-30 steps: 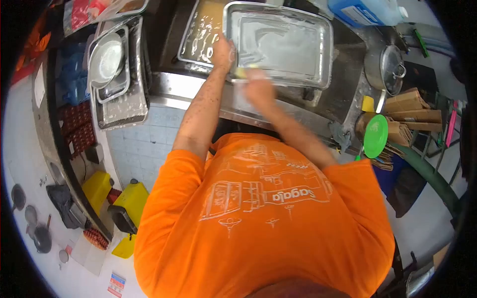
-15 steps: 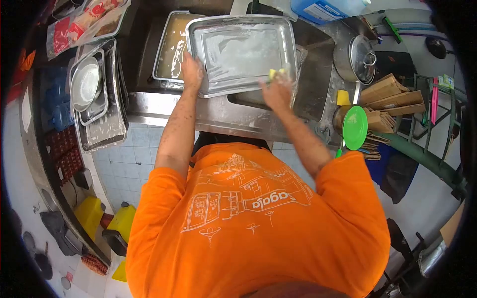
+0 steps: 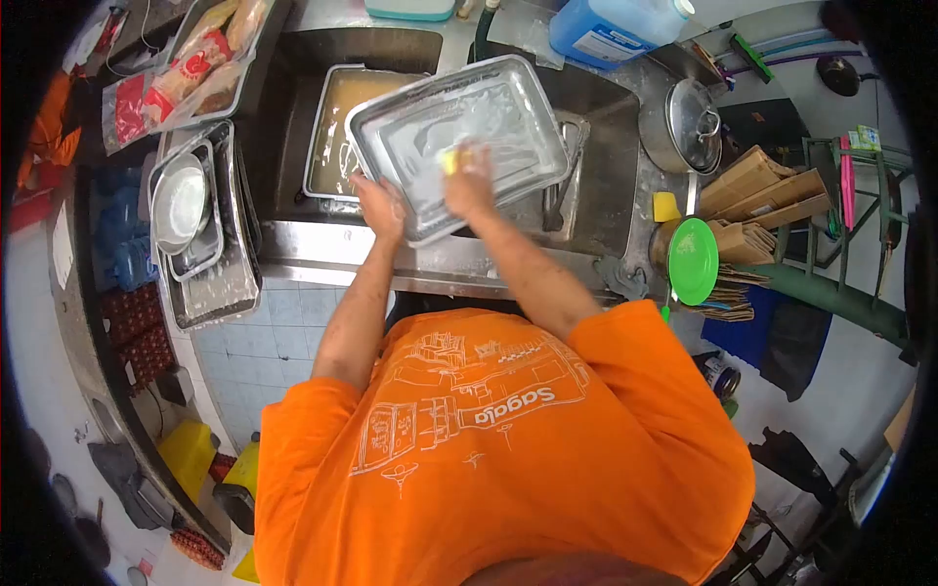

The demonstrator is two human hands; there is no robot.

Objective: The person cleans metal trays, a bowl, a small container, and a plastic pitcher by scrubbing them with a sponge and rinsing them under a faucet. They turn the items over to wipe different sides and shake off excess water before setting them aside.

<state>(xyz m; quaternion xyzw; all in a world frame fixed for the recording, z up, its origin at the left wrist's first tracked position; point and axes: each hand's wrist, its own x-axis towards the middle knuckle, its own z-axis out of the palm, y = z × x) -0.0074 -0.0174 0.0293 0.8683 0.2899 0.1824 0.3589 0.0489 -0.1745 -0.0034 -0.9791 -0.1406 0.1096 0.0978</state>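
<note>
A rectangular metal tray (image 3: 528, 161) with white suds inside is tilted over the double sink. My left hand (image 3: 381, 207) grips its lower left edge. Inside the tray, my right hand (image 3: 469, 183) presses a yellow sponge (image 3: 448, 161) to the soapy bottom; the hand is slightly blurred. Behind the held tray, in the left basin, lies another tray (image 3: 322, 146) filled with cloudy brownish liquid.
Stacked trays with a bowl (image 3: 180, 205) stand on the left. A blue jug (image 3: 601, 34) is behind the right basin (image 3: 611, 156). On the right are a lidded pot (image 3: 664, 132), a yellow sponge (image 3: 666, 206) and a green-lidded pan (image 3: 694, 262).
My right hand has moved left with the sponge, from the tray's right side to its middle. The held tray has shifted left and tilted, its right side higher. The view has shifted too.
</note>
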